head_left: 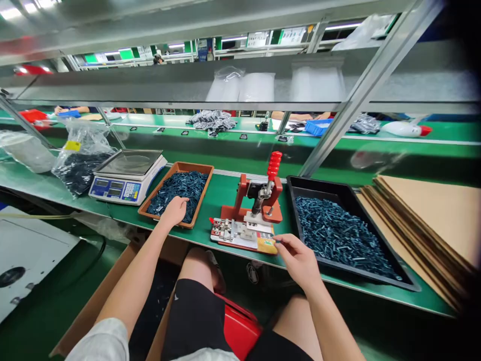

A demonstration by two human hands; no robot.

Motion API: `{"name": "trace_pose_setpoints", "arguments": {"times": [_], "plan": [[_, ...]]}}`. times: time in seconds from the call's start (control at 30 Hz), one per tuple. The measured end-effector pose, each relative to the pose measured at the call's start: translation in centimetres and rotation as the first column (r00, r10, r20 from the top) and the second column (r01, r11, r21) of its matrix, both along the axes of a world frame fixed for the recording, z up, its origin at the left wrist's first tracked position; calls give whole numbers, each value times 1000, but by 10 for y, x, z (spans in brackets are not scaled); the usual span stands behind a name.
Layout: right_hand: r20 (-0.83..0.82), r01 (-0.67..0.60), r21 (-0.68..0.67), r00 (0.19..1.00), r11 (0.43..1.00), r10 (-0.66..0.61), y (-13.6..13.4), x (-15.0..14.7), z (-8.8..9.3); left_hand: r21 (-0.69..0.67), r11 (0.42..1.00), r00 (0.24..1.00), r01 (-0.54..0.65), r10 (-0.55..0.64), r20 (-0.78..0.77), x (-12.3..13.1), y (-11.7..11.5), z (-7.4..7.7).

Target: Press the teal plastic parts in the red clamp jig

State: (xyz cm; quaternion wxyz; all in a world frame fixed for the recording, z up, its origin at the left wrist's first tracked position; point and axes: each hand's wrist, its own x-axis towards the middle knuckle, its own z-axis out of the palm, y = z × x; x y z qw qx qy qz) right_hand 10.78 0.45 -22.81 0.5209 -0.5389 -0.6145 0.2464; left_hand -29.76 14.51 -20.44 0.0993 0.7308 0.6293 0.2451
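My left hand rests on a heap of small dark blue parts in a shallow brown tray. My right hand is pinched around a small dark part, just right of a yellow pad. That pad lies on the base of a red hand press, which has a red lever grip and a metal jig plate. To the right, a black tray holds many similar dark parts.
A digital scale and a plastic bag of dark parts stand left of the brown tray. Stacked cardboard sheets lie at right. A metal shelf spans the green bench, and a co-worker's arms show beyond it.
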Motion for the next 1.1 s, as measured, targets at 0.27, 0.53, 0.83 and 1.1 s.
{"name": "trace_pose_setpoints", "arguments": {"times": [0.27, 0.53, 0.83, 1.1], "plan": [[-166, 143, -5, 976, 990, -142, 10, -26, -52, 238, 971, 915, -25, -74, 397, 42, -50, 20], [-108, 171, 76, 981, 982, -163, -2, -28, -47, -55, 928, 918, 369, -355, 175, 160, -88, 13], [-293, 71, -40, 953, 997, -79, 2, -21, -53, -24, 916, 908, 401, -401, -125, 190, -66, -1], [-137, 94, -44, 986, 995, -99, 11, -16, -43, -144, 924, 913, 355, -376, -159, 196, -55, 5]]}}
